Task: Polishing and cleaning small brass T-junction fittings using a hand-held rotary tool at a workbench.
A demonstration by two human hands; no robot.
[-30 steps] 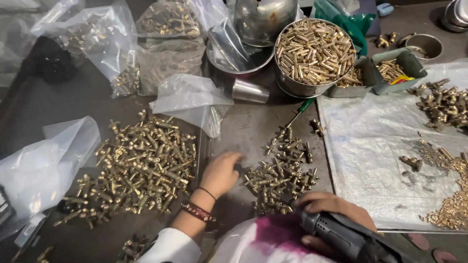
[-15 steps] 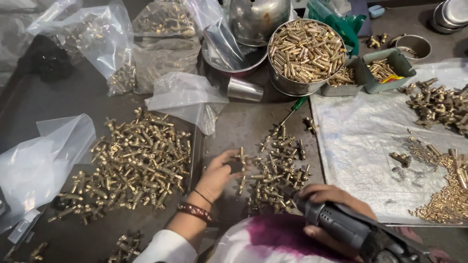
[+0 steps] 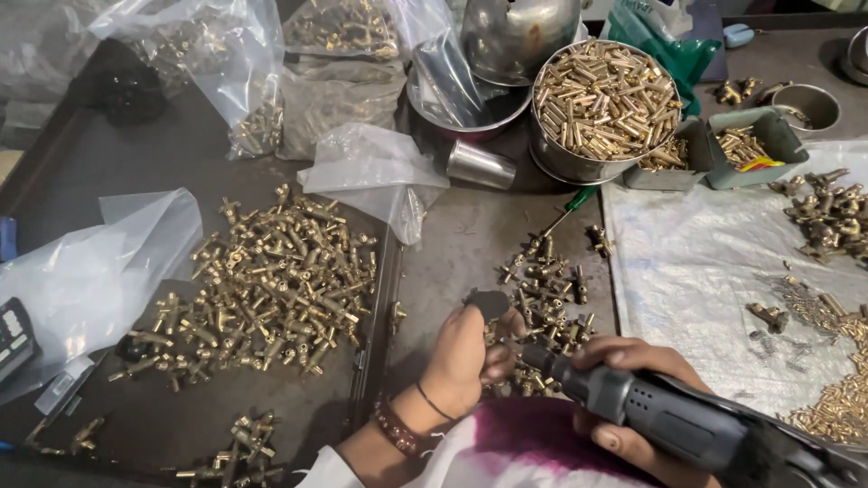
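The right hand [image 3: 633,398] is wrapped tight around a grey power driver [image 3: 669,420] at five o'clock. The left hand [image 3: 461,357] pinches a small dark fitting [image 3: 488,303] against its tip. Beyond lies a small heap of brass fittings [image 3: 547,289]; farther, at one o'clock, stands a steel bowl of brass tubes [image 3: 604,99].

Brass-gold fittings [image 3: 271,280], dark grey power tool [image 3: 669,420], green-handled screwdriver [image 3: 579,201]

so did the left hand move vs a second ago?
Yes. The left hand has lifted off the small pile of brass fittings and drawn back toward the person, now pinching a small part near the power tool.
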